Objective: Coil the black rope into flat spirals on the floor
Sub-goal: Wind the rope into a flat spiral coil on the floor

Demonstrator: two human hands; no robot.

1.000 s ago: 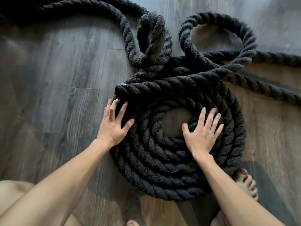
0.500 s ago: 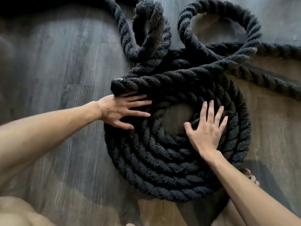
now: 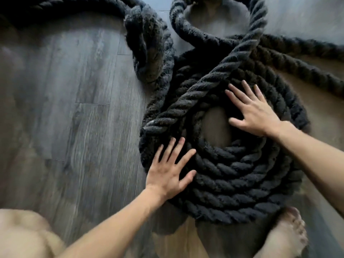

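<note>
Nearest, left hand (image 3: 168, 171): fingers spread flat, pressing near-left rim of coiled thick black twisted rope (image 3: 232, 183) to hold turns down.
Right hand (image 3: 255, 112): splayed flat past the bare centre, pinning inner turns.
Grey wood-plank floor (image 3: 74, 118): carries spiral.
Farthest: uncoiled loops, unwound.

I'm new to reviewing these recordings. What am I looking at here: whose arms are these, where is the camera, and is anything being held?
There is no machine: a person wears a camera on the head, looking down at their own bare arms. On the wooden floor lies a thick black rope, partly wound into a flat spiral, with loose loops beyond it. The left hand lies flat on the spiral's near left edge; the right hand lies flat on its far right windings, fingers spread. Neither hand grips anything. A bare foot shows at the bottom right.
</note>
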